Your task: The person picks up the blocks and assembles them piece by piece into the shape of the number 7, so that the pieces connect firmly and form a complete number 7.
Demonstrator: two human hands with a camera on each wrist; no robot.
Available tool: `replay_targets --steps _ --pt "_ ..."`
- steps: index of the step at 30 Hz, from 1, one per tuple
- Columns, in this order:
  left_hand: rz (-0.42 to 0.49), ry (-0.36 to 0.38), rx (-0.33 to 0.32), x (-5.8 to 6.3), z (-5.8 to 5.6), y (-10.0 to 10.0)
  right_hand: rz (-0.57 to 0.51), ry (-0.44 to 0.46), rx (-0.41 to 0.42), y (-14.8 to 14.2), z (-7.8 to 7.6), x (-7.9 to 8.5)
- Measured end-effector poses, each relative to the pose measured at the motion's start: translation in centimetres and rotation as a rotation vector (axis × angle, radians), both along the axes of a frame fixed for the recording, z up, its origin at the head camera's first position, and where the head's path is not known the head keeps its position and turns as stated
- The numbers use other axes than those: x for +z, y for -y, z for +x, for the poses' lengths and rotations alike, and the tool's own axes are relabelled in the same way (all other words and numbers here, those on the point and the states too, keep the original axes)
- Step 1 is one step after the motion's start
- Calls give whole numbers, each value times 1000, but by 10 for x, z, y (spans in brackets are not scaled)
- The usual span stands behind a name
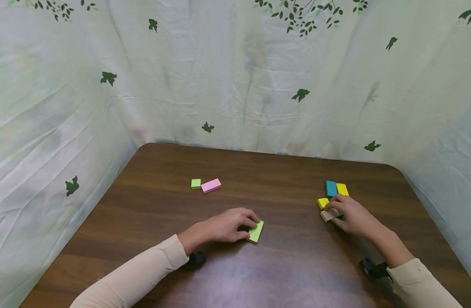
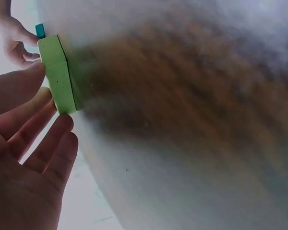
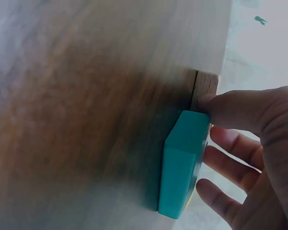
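My left hand grips a light green block lying flat near the middle of the table, thumb at one side and fingers at the other. In the left wrist view the same green block shows between the thumb and fingertips. Over on the right, my right hand pinches a plain wooden block. Right beside that one, a teal block is mostly hidden by the hand in the head view. A small yellow block, a blue block and another yellow block sit just beyond.
Farther back on the left of the brown table lie a small green block and a pink block, close together. A pale curtain with leaf and bird prints surrounds the table's back and sides.
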State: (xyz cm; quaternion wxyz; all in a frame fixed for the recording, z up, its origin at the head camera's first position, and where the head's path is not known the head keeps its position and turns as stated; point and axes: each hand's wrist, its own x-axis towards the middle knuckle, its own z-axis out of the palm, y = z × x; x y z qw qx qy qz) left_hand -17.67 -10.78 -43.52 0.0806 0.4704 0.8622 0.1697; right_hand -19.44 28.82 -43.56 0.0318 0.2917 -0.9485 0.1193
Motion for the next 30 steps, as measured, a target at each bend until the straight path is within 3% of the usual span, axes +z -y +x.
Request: replay_targets --steps 8,19,30 --pt "44 57 25 0 0 1 2 19 -13 0 1 0" --pt "72 43 17 -1 0 -1 20 34 -16 1 0 2" --pt "77 58 35 -1 2 -1 -31 33 3 3 0 13"
